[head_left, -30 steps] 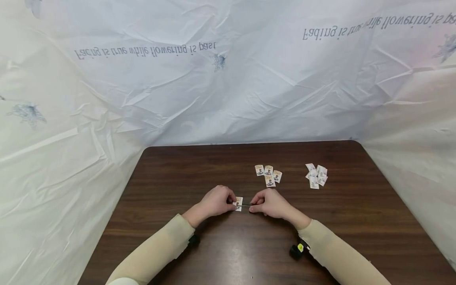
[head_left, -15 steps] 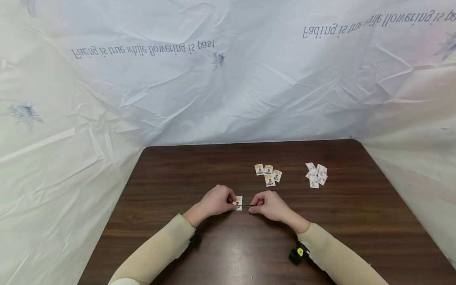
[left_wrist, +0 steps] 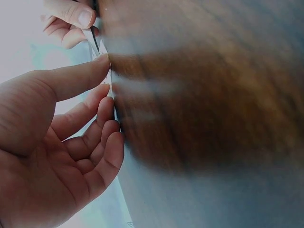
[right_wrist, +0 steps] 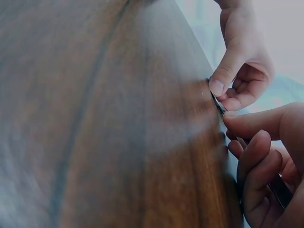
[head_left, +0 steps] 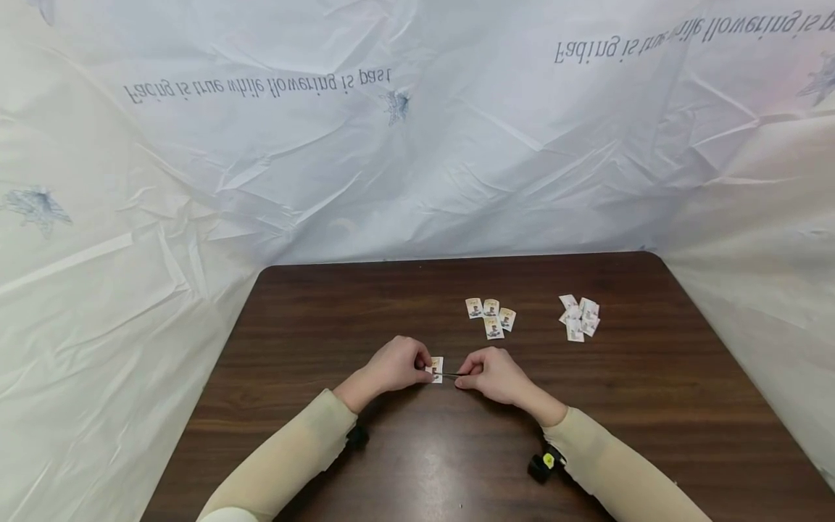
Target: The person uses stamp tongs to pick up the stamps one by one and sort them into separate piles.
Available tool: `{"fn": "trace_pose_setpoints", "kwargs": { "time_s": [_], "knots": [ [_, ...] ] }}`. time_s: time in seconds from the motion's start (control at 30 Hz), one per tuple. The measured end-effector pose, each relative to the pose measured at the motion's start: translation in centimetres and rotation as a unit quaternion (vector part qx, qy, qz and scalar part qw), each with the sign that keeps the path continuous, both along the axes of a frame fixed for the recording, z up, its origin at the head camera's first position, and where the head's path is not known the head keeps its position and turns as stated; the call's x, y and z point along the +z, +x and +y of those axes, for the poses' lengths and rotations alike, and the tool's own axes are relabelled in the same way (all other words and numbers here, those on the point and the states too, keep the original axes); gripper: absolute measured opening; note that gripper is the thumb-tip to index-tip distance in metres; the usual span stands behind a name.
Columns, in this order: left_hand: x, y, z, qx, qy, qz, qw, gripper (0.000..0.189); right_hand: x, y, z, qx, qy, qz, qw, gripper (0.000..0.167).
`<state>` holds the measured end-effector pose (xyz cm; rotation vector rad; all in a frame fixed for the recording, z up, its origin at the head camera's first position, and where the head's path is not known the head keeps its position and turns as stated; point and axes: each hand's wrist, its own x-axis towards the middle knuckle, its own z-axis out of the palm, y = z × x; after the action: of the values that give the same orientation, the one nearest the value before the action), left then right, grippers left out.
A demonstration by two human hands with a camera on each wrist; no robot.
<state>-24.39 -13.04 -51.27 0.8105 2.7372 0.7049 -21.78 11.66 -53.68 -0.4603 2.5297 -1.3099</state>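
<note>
Between the hands in the head view lies a small printed, stamp-like paper [head_left: 439,363] on the brown table [head_left: 326,304]. My left hand [head_left: 395,364] holds its left side with the thumb and index fingertips, covering part of it. With thumb and fingers my right hand [head_left: 493,375] grips slim tweezers [head_left: 450,375], whose tips reach over the paper toward the left thumb. In the right wrist view the dark rear of the tweezers [right_wrist: 281,191] runs under the right fingers. The left wrist view shows the paper edge-on beside the left fingertips.
Several similar orange-toned stamp-like papers [head_left: 493,328] lie beyond the right hand. Farther right, a loose overlapping group of paler papers [head_left: 575,331] rests on the table. White printed sheeting [head_left: 417,181] hangs behind the table and along its sides.
Both hands keep nearly the same place over the paper. The tweezers' angle shifts very slightly. The whole head view drifts a little as the camera tips.
</note>
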Motion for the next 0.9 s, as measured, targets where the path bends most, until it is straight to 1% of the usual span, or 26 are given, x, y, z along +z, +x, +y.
{"fn": "trace_pose_setpoints", "kwargs": {
  "time_s": [0.17, 0.43, 0.57, 0.67, 0.8, 0.9],
  "knots": [
    [0.2, 0.0, 0.0, 0.004, -0.001, -0.002, 1.0000, 0.015, 0.0, 0.0, 0.0, -0.002, 0.001, 0.001, 1.0000, 0.008],
    [0.0, 0.0, -0.3, 0.003, 0.019, -0.007, 0.9998, 0.015, 0.1, 0.2, -0.1, -0.006, 0.002, 0.000, 1.0000, 0.009],
    [-0.3, -0.1, -0.8, -0.007, 0.047, -0.008, 0.9988, 0.013, 0.1, 0.2, -0.2, -0.010, -0.001, -0.002, 0.9999, 0.009],
    [-0.5, -0.1, -1.3, -0.007, 0.074, -0.010, 0.9972, 0.012, 0.2, 0.2, -0.2, -0.013, -0.006, 0.000, 0.9999, 0.010],
    [-0.6, -0.1, -1.8, 0.001, 0.095, -0.003, 0.9954, 0.009, 0.3, 0.1, 0.0, -0.019, -0.025, -0.015, 0.9994, 0.009],
    [-0.4, 0.0, -2.1, 0.006, 0.106, 0.001, 0.9944, 0.006, 0.5, 0.1, 0.4, -0.031, -0.043, -0.037, 0.9979, 0.008]
  ]
}}
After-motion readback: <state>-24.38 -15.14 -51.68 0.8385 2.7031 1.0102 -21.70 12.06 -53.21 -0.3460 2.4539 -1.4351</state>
